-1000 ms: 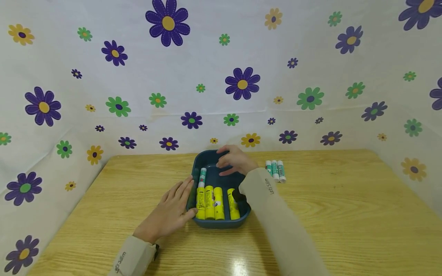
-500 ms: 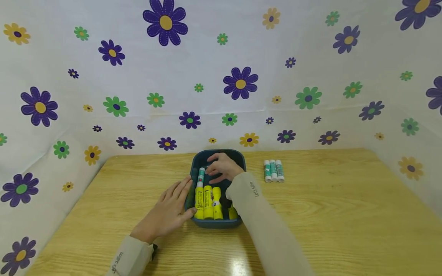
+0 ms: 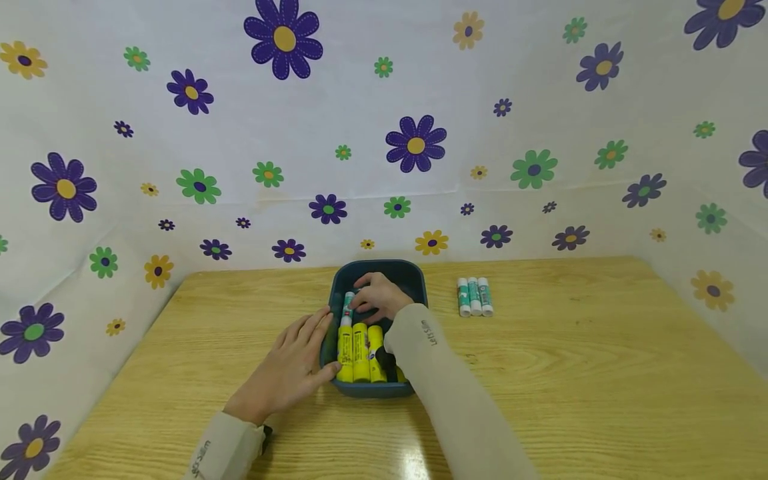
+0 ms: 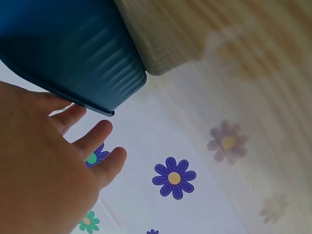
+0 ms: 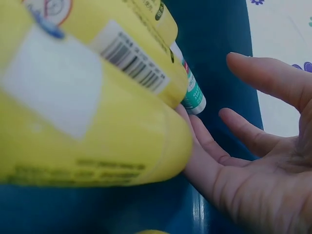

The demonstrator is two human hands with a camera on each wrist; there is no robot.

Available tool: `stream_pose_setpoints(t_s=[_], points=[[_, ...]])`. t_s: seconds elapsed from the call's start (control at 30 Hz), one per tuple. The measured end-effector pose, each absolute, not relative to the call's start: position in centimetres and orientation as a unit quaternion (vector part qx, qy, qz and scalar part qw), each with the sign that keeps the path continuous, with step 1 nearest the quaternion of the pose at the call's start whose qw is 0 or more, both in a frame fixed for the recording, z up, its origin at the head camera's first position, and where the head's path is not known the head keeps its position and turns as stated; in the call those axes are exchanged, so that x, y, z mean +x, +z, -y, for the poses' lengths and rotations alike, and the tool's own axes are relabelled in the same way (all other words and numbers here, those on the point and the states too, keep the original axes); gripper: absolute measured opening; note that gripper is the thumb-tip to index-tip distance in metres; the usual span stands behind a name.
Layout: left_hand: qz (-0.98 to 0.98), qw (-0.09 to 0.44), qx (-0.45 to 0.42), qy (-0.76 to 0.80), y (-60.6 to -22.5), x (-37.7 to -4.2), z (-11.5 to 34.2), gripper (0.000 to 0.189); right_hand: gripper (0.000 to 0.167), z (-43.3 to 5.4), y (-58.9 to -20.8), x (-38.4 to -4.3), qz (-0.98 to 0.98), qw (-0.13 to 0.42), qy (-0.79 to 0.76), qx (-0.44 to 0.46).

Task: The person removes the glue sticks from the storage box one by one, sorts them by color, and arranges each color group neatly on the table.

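One slim teal-and-white glue stick (image 3: 347, 309) lies inside a dark-blue plastic bin with rounded corners (image 3: 375, 391), toward 10 o'clock in the head view, with a row of thick yellow cylindrical glue sticks (image 3: 361, 353) across the 6 o'clock side. The right hand (image 3: 384, 298) reaches into the bin from 4 o'clock, its fingers spread and loosely curved, with no pinch on anything visible; whether a fingertip touches the slim stick cannot be told. The left hand (image 3: 288, 373) rests nearly straight, slightly parted fingers at the rim near 9 o'clock. A glancing fingertip could roll the slim stick toward 3 o'clock, where no neighbouring stick braces it; the black wrist-worn device (image 3: 387, 363), low over the yellow row, could knock a cylinder askew; a hard left-hand push could slide the bin across the pale wooden table (image 3: 600, 360). The slim stick's long axis runs nearly 12 to 6 o'clock, leaning slightly toward 1, its longer white end facing 6, just beside the leftmost yellow cylinder's end. Outside, between 2 and 3 o'clock, three similar teal-and-white tubes (image 3: 475, 297) lie side by side, likewise pointing near 12.
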State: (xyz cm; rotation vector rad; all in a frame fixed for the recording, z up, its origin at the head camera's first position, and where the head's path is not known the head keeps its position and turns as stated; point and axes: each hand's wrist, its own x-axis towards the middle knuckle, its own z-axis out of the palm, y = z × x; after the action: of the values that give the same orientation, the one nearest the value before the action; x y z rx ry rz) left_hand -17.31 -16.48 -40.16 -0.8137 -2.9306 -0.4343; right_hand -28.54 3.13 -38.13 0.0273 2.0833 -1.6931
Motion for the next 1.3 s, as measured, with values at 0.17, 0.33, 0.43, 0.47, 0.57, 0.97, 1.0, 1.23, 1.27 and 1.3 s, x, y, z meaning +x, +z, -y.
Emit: stream_pose_setpoints(t_s=[0.17, 0.33, 0.43, 0.47, 0.57, 0.97, 1.0, 1.23, 1.27, 1.3], points=[[0.952, 0.031, -0.264, -0.152, -40.08, -17.29, 16.75, 0.084, 0.052, -2.96, -38.13, -28.38, -0.752, 0.233, -0.616, 0.007], [0.949, 0.033, -0.269, -0.159, -39.97, -17.27, 16.90, 0.082, 0.055, -2.80, -38.20, -28.34, -0.751, 0.237, -0.617, 0.002], [0.949, 0.035, -0.269, -0.158, -39.96, -17.32, 16.96, 0.082, 0.055, -2.70, -38.24, -28.37, -0.750, 0.238, -0.617, 0.000], [0.950, 0.036, -0.269, -0.158, -39.94, -17.34, 16.98, 0.083, 0.055, -2.67, -38.24, -28.38, -0.750, 0.238, -0.618, -0.001], [0.949, 0.036, -0.269, -0.158, -39.92, -17.34, 16.98, 0.083, 0.055, -2.67, -38.25, -28.40, -0.748, 0.237, -0.620, -0.003], [0.951, 0.028, -0.263, -0.159, -39.84, -17.26, 16.98, 0.084, 0.057, -2.43, -38.44, -28.56, -0.718, 0.255, -0.648, -0.015], [0.952, 0.027, -0.263, -0.157, -39.80, -17.25, 16.97, 0.083, 0.058, -2.40, -38.43, -28.54, -0.716, 0.258, -0.649, -0.018], [0.951, 0.025, -0.263, -0.159, -39.86, -17.38, 16.87, 0.083, 0.063, -2.17, -38.37, -28.50, -0.708, 0.259, -0.657, -0.022], [0.951, 0.026, -0.263, -0.160, -39.87, -17.38, 16.86, 0.083, 0.064, -2.16, -38.33, -28.50, -0.708, 0.257, -0.658, -0.021], [0.951, 0.025, -0.263, -0.160, -39.89, -17.39, 16.85, 0.083, 0.065, -2.16, -38.27, -28.49, -0.708, 0.256, -0.658, -0.021]])
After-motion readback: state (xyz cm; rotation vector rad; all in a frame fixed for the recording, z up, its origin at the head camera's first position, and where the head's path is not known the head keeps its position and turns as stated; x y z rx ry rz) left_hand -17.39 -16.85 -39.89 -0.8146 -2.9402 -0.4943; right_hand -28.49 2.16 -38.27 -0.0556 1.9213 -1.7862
